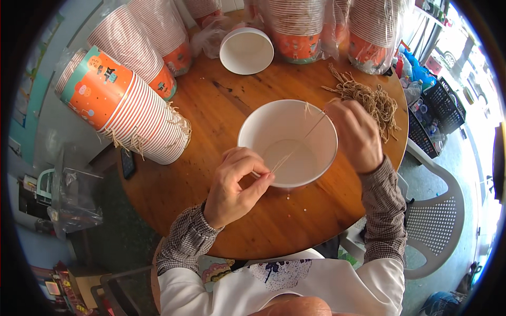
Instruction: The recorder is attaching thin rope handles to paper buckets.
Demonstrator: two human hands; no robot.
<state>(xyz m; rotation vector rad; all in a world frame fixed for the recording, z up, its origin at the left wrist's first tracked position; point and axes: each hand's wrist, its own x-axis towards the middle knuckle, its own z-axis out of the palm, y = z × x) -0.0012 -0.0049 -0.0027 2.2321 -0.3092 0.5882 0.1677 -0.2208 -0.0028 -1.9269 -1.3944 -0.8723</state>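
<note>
— What can't you make out here?

— The right hand (354,136) covers its own fingertips, so how it pinches the thin tan cord (295,147) is hidden. The near rim of the white paper bowl (287,142) sits behind the left hand (234,187).

— And the stacks?

— The plastic-wrapped stacks of orange-and-white striped paper cups (295,26) at the far side are cut off by the top edge. The small dark flat object (127,163) at the round wooden table's (221,105) left edge is too small to identify.

— Anything else?

— The black crates (437,113) on the right are bent and blurred near the rim; their contents can't be told. The person's lap hides the table's near edge.
</note>
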